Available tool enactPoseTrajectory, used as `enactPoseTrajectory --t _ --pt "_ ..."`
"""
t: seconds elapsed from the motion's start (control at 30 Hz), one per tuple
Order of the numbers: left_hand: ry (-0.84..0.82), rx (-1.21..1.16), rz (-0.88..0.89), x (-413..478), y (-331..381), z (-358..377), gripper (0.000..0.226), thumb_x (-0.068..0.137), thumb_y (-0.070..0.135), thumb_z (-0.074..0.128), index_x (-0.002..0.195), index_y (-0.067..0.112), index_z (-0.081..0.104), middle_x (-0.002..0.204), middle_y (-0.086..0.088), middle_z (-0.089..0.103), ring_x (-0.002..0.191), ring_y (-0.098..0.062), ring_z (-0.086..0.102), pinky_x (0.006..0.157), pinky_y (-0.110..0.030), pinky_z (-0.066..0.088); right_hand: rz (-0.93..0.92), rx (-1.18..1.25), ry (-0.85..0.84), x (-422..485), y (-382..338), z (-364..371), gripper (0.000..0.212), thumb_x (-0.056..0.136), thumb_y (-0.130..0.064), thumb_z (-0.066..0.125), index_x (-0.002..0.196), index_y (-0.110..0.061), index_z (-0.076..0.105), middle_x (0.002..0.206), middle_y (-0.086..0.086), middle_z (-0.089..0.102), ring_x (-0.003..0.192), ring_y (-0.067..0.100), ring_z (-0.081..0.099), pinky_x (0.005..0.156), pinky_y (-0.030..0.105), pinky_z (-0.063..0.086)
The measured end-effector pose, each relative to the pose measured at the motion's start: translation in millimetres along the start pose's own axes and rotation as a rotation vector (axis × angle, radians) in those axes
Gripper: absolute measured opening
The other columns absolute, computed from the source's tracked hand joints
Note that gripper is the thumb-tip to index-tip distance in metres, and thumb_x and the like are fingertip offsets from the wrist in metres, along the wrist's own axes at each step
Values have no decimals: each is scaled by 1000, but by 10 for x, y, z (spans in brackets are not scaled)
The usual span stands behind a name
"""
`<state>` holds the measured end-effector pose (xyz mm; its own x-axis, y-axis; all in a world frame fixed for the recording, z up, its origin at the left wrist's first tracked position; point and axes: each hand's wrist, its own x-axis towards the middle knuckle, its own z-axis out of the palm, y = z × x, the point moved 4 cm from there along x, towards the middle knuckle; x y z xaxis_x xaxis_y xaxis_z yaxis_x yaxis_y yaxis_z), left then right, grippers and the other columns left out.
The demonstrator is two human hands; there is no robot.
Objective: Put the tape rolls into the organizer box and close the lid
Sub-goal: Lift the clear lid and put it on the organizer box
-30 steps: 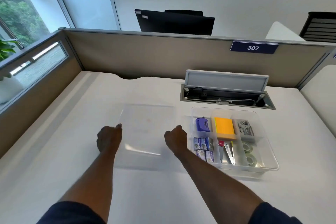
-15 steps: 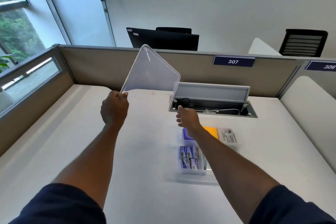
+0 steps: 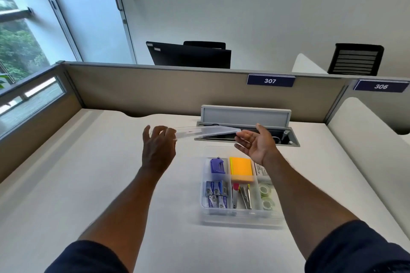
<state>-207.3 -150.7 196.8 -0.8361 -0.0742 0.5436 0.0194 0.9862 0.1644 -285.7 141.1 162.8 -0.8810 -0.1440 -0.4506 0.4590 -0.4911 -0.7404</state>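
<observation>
Two tape rolls (image 3: 266,197) are lying flat in the organizer box (image 3: 240,214), in its right-hand compartment, one behind the other. The box is sitting open on the white desk (image 3: 93,184), w/ a purple stapler (image 3: 217,165), orange sticky notes (image 3: 241,168) & staple packs (image 3: 216,194) in the other sections. The clear lid (image 3: 207,132) is being held in the air, nearly flat, above & beyond the box's far edge, apart from it. The left hand (image 3: 158,147) is gripping the lid's left end, fingers curled round the edge. The right hand (image 3: 256,143) is palm-up at the right end, fingers spread wide, lid edge resting on the fingertips. A cable tray w/ raised flap (image 3: 245,115) is sitting behind, by the partition.
</observation>
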Motion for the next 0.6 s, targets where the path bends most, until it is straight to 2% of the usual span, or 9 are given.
enactPoseTrajectory --t 0.07,0.17,0.27,0.37,0.4,0.47,0.53,0.6 --pt "3 11 23 -75 62 14 18 78 7 65 93 15 60 93 -6 70 106 -27 58 110 -55 26 46 -104 46 -10 -2 -144 56 93 -52 46 115 -2 58 86 14 73 86 31 69 72 42 58" --pt "22 28 92 -175 191 54 18 78 2 65 89 15 59 88 -6 69 103 -27 59 108 -58 28 136 -212 76 -28 20 -258 48 89 -47 57 109 -3 59 93 18 69 80 30 70 64 36 61" --pt "21 40 164 -241 339 105 21 78 -2 64 87 16 56 88 -6 66 98 -27 59 108 -58 28 205 -350 129 -28 61 -308 34 90 -20 61 118 0 56 109 21 68 75 25 69 57 29 59" --pt "11 27 209 -280 488 123 22 78 0 67 86 15 53 90 -6 65 91 -27 60 107 -57 31 225 -519 193 -48 50 -384 39 84 0 52 123 4 50 123 22 62 75 22 58 56 29 52" --pt "4 13 229 -288 514 132 22 78 5 70 87 15 53 91 -6 64 91 -27 60 106 -56 33 226 -543 199 -59 34 -409 40 83 2 48 123 5 49 118 22 65 73 23 58 58 30 52" --pt "-74 -62 261 -307 536 172 29 76 27 77 89 16 53 96 -6 62 93 -27 57 104 -52 38 223 -527 204 -85 -3 -475 32 86 4 40 117 5 47 89 21 73 63 25 67 61 33 55" --pt "-230 -201 226 -335 561 224 58 69 60 72 103 17 54 110 -7 60 103 -25 54 98 -44 43 228 -485 216 -118 -26 -545 24 91 3 33 110 2 47 60 18 71 44 23 67 49 30 58" --pt "-350 -349 86 -334 594 275 87 65 76 61 127 17 46 136 -9 50 125 -27 44 103 -44 40 220 -473 252 -147 -42 -612 19 95 -4 35 106 -1 50 60 16 70 37 19 64 41 26 55"
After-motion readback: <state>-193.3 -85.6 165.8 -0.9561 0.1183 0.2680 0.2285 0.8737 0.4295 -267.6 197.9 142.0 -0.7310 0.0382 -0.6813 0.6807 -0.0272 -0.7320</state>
